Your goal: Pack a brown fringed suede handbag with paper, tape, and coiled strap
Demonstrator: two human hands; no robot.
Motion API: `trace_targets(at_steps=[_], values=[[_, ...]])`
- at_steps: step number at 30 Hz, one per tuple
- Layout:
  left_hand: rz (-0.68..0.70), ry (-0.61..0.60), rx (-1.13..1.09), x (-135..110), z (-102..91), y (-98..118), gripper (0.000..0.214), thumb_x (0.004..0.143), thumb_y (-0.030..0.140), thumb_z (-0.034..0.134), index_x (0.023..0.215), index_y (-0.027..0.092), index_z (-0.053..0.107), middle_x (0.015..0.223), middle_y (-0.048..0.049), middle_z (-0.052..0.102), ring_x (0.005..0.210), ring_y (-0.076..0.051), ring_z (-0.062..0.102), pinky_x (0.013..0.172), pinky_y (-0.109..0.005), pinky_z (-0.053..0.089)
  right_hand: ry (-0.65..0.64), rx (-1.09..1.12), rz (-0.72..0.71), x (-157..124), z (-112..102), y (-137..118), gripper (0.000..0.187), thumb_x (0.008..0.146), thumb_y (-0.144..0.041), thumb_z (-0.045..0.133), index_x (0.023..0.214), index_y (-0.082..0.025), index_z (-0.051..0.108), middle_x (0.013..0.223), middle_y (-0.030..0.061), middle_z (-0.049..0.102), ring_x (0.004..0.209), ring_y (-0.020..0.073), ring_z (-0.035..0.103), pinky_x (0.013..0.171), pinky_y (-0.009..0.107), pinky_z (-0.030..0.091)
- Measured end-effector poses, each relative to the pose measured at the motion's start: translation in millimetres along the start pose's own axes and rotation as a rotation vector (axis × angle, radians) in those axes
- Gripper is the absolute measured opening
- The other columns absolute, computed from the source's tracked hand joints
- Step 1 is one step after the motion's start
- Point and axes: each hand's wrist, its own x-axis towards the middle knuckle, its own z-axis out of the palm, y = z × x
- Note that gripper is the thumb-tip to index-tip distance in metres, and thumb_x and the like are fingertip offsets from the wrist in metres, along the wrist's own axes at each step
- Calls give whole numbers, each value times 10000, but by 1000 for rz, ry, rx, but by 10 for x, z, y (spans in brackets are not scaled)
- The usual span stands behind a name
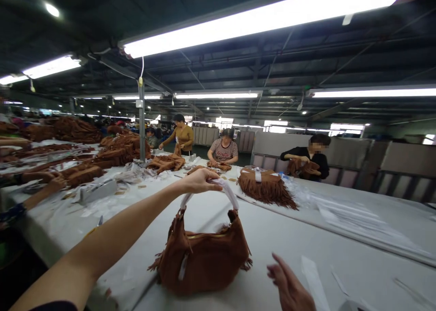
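A brown suede bag with fringe along its sides stands on the white table in front of me. Its handle is wrapped in white paper. My left hand reaches out and grips the top of that handle, fingers closed round it. My right hand hovers low at the bottom edge, just right of the bag, fingers spread and holding nothing.
A second fringed brown bag lies farther back on the table beside white paper sheets. Piles of brown bags fill the left end. Three people work at the far side. A grey post rises from the table.
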Motion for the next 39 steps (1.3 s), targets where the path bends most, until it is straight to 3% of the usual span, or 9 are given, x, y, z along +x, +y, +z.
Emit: trace_targets(at_steps=[7,11,15,20,24,28,32,35,39], values=[[118,-9,-42,-63,155,492,371,757,477,668,901,135,691,655,35,526,591,-101,421,550,-212,323,186,45,-576,605,-304,-1862,518,931,-521,406,1214,-121,575,1107,123,663,1022,235,623,928,378,469],[169,11,-99,-151,190,717,364,773,471,655,909,137,700,665,21,558,605,-112,455,558,-214,348,4,17,-643,595,-155,-2259,493,944,-480,398,1264,-127,522,1119,105,646,1011,208,611,888,312,469],[191,94,-43,-241,174,736,290,773,433,665,810,148,707,656,7,583,617,-124,485,575,-224,357,-235,29,-512,488,-30,-1965,476,913,-480,471,1252,-149,522,830,19,646,667,143,559,634,240,460],[84,103,-53,-321,242,435,322,723,473,713,780,157,692,612,31,549,573,-110,444,520,-226,310,-342,91,-232,161,-87,-1208,380,866,-535,521,854,-166,610,587,-51,435,522,98,393,486,211,346],[64,0,-80,-365,369,246,282,743,445,694,788,168,672,626,50,540,573,-99,437,517,-219,306,-258,153,-83,-31,-115,-854,433,852,-610,487,757,-190,534,559,-56,388,503,105,377,455,220,326],[31,-7,-81,-433,383,80,324,786,487,642,833,167,642,698,29,569,633,-124,488,566,-227,354,-149,155,-69,-19,-102,-730,447,846,-624,486,729,-197,549,645,-6,509,597,137,484,511,228,400],[-62,1,-199,-680,430,-304,461,805,528,622,1127,200,582,1098,-62,607,973,-218,557,819,-286,438,-104,183,10,94,-48,-554,469,823,-646,506,802,-190,617,773,46,631,748,195,606,669,262,494],[-190,-16,-464,-1044,683,-753,667,820,596,575,1352,234,399,1323,-118,489,1182,-274,483,979,-373,403,-84,262,128,179,12,-403,496,785,-665,547,845,-179,627,804,61,663,768,219,643,721,292,517],[-307,-121,-768,-1577,1253,-1312,835,806,648,560,1456,258,211,1379,-136,442,1254,-304,438,1036,-454,368,-40,350,260,298,74,-238,489,743,-657,610,824,-174,611,763,44,658,677,194,640,642,279,522]])
